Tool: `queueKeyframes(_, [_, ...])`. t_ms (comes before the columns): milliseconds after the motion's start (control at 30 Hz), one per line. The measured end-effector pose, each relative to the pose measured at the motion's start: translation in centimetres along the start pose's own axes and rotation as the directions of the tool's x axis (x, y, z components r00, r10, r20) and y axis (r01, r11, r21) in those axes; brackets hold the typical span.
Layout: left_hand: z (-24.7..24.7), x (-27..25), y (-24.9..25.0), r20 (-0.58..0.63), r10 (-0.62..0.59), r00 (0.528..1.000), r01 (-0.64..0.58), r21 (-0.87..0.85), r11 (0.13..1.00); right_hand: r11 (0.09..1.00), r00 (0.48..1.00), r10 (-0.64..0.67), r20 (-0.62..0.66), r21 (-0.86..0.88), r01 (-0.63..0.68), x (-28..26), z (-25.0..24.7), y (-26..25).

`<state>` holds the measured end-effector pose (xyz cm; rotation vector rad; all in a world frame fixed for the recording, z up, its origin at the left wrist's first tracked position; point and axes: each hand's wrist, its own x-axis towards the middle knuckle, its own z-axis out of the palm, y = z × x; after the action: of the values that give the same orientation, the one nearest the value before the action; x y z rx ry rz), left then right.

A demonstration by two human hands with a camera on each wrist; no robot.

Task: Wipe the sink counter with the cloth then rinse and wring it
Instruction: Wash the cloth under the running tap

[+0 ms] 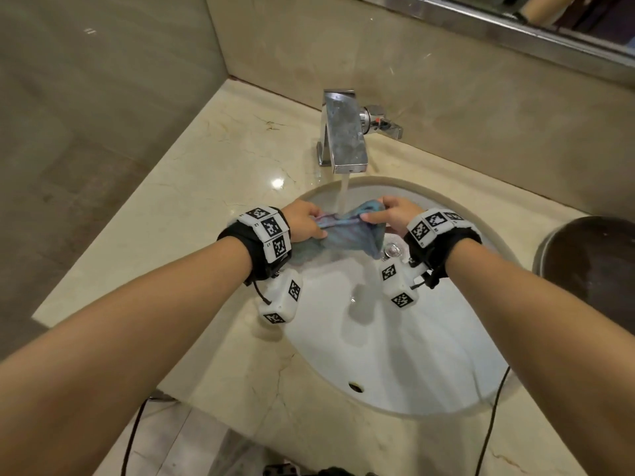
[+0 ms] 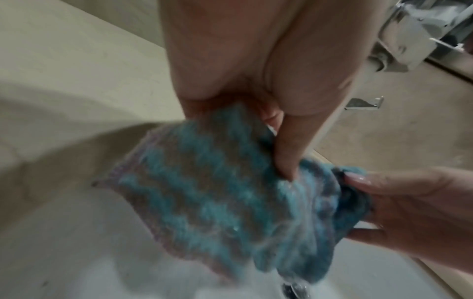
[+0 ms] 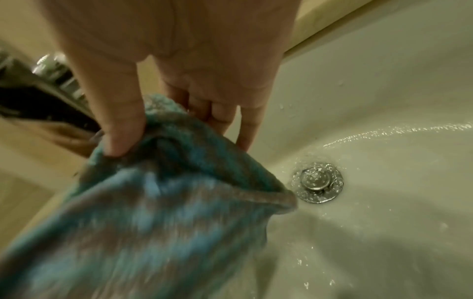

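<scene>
Cloth [image 1: 347, 231]: woven terry, fuzzy, wet, blue and grey bands. Surface [image 1: 192, 187]: polished veined cream marble, glossy. Sink [image 1: 395, 338]: smooth white glazed ceramic, wetted. Tap [image 1: 343, 132] and drain plug [image 3: 317, 182]: chromed metal, water-spotted. Wall cladding [image 1: 446, 80]: glossy beige stone.

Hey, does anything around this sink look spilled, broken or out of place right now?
Nothing stands out. The chrome faucet runs into the white oval basin, where both hands grip the blue striped cloth under the stream. The beige marble counter shows no puddles that I can make out.
</scene>
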<state>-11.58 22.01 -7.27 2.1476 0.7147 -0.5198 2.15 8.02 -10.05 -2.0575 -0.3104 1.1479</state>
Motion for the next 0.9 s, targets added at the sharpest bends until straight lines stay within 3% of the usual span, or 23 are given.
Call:
queueKeyframes(100, [-0.1, 0.0, 0.5, 0.016, -0.025, 1.000, 0.024, 0.051, 0.998, 0.996, 0.981, -0.071, -0.180, 0.037, 0.079, -0.2, -0.9, 0.0])
queueKeyframes(200, [-0.2, 0.0, 1.0, 0.046, -0.059, 0.997, 0.056, 0.062, 0.997, 0.977, 0.935, -0.188, -0.300, -0.159, 0.146, -0.9, -0.8, -0.2])
queueKeyframes(267, [0.0, 0.0, 1.1, 0.017, -0.042, 0.999, 0.039, 0.128, 0.991, 0.948, 0.950, -0.187, -0.251, -0.300, 0.107, -1.2, -1.0, -0.4])
queueKeyframes(333, [0.3, 0.1, 1.0, -0.050, -0.008, 0.999, 0.017, 0.183, 0.983, 0.945, 0.973, -0.137, -0.184, -0.319, 0.072, -1.5, -1.4, -0.4])
queueKeyframes(433, [0.6, 0.3, 0.8, -0.191, -0.019, 0.981, 0.046, 0.139, 0.989, 0.975, 0.978, -0.158, -0.135, -0.176, 0.133, -2.2, -2.1, -0.4])
queueKeyframes(500, [0.8, 0.3, 1.1, -0.326, -0.004, 0.945, 0.064, 0.174, 0.983, 0.979, 0.981, -0.177, -0.073, -0.111, 0.168, -2.7, -2.1, -0.5])
queueKeyframes(600, [1.1, 0.4, 2.1, -0.464, 0.085, 0.882, 0.041, 0.256, 0.966, 0.987, 0.979, -0.154, 0.135, -0.014, 0.158, -3.8, -1.7, -0.7])
queueKeyframes(733, [1.5, 0.5, 2.8, -0.471, 0.037, 0.882, -0.046, -0.007, 0.999, 0.983, 0.942, -0.064, 0.328, -0.144, 0.117, -5.0, 0.1, -0.9])
queueKeyframes(800, [2.0, 0.9, 3.0, -0.410, -0.013, 0.912, -0.040, -0.121, 0.992, 0.974, 0.931, -0.021, 0.364, -0.201, 0.101, -5.4, 1.0, -1.1])
queueKeyframes(867, [2.5, 0.9, 3.1, -0.316, -0.061, 0.947, -0.054, -0.342, 0.938, 0.960, 0.930, 0.021, 0.367, -0.267, 0.084, -5.4, 1.7, -1.2])
queueKeyframes(900, [2.5, 0.6, 3.2, -0.259, -0.073, 0.963, -0.076, -0.522, 0.849, 0.950, 0.942, 0.020, 0.335, -0.301, 0.087, -5.3, 2.0, -1.1])
